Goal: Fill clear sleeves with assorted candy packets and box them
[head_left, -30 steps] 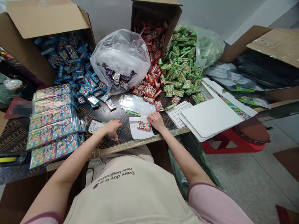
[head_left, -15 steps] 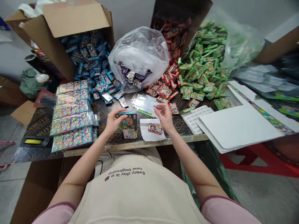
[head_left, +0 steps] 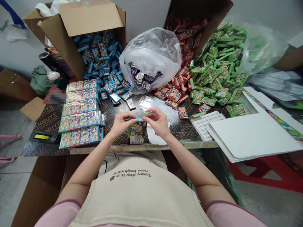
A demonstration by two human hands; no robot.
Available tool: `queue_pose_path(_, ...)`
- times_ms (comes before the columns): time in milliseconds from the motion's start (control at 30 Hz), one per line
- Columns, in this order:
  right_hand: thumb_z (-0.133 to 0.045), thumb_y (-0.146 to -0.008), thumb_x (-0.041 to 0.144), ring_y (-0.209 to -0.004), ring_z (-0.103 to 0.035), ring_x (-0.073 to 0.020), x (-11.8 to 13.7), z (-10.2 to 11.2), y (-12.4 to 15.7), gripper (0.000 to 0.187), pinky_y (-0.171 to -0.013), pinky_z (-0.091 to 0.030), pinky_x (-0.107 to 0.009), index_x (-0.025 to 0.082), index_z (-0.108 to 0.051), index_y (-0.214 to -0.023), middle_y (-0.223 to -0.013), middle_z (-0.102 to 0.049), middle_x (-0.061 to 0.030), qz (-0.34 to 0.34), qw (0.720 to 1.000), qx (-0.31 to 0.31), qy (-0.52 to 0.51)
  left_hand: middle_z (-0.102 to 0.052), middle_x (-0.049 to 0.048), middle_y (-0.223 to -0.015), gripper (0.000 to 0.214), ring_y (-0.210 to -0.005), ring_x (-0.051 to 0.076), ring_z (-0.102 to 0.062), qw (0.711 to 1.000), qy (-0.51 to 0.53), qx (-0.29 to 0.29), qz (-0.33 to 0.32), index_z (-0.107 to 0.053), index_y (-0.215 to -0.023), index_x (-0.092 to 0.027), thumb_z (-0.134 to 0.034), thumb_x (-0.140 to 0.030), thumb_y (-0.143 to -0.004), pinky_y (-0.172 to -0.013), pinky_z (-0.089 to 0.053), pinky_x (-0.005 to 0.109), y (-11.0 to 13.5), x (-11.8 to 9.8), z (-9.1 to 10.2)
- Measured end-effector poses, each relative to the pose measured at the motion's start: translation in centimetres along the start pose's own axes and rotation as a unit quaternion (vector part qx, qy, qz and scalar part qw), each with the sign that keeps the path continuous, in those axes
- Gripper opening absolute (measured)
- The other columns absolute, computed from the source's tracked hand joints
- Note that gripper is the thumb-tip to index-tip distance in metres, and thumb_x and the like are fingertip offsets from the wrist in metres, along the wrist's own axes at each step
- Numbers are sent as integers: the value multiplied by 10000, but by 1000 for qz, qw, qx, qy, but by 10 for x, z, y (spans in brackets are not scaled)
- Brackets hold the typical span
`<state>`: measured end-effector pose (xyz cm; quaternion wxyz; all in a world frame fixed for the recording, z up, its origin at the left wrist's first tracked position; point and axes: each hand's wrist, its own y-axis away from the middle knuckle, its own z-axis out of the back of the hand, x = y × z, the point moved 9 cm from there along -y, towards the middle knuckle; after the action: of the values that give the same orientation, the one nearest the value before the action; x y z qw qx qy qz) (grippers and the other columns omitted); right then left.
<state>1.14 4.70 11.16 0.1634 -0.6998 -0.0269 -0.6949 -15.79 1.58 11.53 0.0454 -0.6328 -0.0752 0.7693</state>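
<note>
A dark, colourfully printed packet (head_left: 137,131) with a blue top edge and a pale label low on its front stands upright close to the table's front edge. My left hand (head_left: 119,124) pinches its top at the left. At the top right corner my right hand (head_left: 158,123) is closed on it too, thumb and fingers together. A white paper (head_left: 156,136) lies under my right hand, partly covered. Clear plastic sleeves (head_left: 163,106) are spread just beyond my hands.
Stacked multi-pack sleeves (head_left: 79,121) stand at left. Behind lie piles of blue packets (head_left: 104,56), red packets (head_left: 174,94) and green packets (head_left: 220,69), plus a clear bag (head_left: 151,44) of purple ones. White card sheets (head_left: 248,126) and a label sheet (head_left: 208,123) lie right.
My right hand has moved left and closed on the packet's top edge beside my left hand. The small red packet on the white paper is now out of sight. The view has shifted slightly.
</note>
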Motion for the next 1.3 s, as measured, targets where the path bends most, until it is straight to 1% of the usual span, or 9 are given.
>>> queue_pose_path(100, -775, -721, 385, -658, -664, -151, 4, -5, 2, 326, -646, -559, -303, 234, -587, -940, -731, -694, 20, 9, 1000, 18, 6, -705, 39, -662, 240, -581, 136, -620, 999, 21, 26, 43, -715, -718, -139, -794, -359, -664, -567, -492, 244, -4, 6, 0)
queue_pose_path(200, -769, -729, 386, -667, -662, -150, 2, -6, 2, 313, -655, -559, -303, 234, -582, -930, -729, -685, 20, 14, 1000, 23, 9, -707, 51, -649, 243, -580, 143, -631, 997, 8, 61, 38, -709, -695, -131, -780, -363, -688, -578, -503, 250, -5, 1, -1)
queue_pose_path(267, -769, -728, 391, -676, -660, -151, 2, -5, 0, 309, -667, -561, -307, 235, -580, -915, -727, -677, 21, 17, 1000, 22, 15, -722, 66, -678, 230, -600, 153, -648, 997, -27, 74, 15, -723, -724, -131, -748, -359, -733, -588, -511, 256, -4, -6, -1)
queue_pose_path(433, -742, -758, 415, -717, -664, -160, 8, -4, 3, 273, -719, -570, -332, 234, -573, -871, -751, -651, 12, 42, 998, 27, 38, -755, 75, -801, 154, -710, 165, -687, 984, -122, 91, -94, -750, -808, -165, -702, -311, -793, -648, -526, 256, 5, -29, 0)
queue_pose_path(667, -725, -788, 382, -736, -657, -153, 15, -4, 11, 210, -742, -586, -334, 238, -591, -860, -803, -618, 5, 68, 996, 22, 52, -738, 63, -700, 152, -598, 152, -664, 985, -110, 126, -46, -748, -776, -144, -688, -282, -799, -564, -512, 237, -1, -25, -1)
queue_pose_path(900, -692, -819, 401, -724, -658, -163, 19, 3, 14, 188, -707, -593, -338, 235, -604, -820, -780, -648, -7, 114, 987, 18, 110, -755, 76, -861, 122, -782, 173, -702, 966, -172, 120, -154, -742, -829, -183, -637, -244, -832, -713, -544, 280, 13, -48, -7)
queue_pose_path(1000, -691, -824, 373, -743, -668, -185, 20, 5, 20, 147, -710, -593, -365, 244, -622, -814, -780, -666, -20, 138, 981, 9, 132, -754, 69, -815, 126, -736, 167, -697, 970, -166, 112, -137, -739, -804, -185, -637, -247, -840, -671, -531, 268, 12, -43, -4)
queue_pose_path(1133, -711, -813, 332, -752, -685, -181, 17, 6, 25, 139, -718, -594, -358, 244, -620, -870, -815, -665, -14, 129, 987, -6, 100, -728, 52, -683, 114, -574, 137, -638, 974, -162, 131, -90, -737, -770, -161, -660, -231, -818, -532, -462, 228, 5, -35, -3)
queue_pose_path(1300, -701, -820, 332, -743, -679, -164, 16, 6, 21, 151, -720, -591, -340, 240, -598, -882, -810, -653, -2, 116, 989, -7, 89, -731, 60, -731, 133, -641, 149, -657, 962, -193, 145, -127, -728, -784, -158, -610, -194, -832, -595, -479, 244, 5, -45, -8)
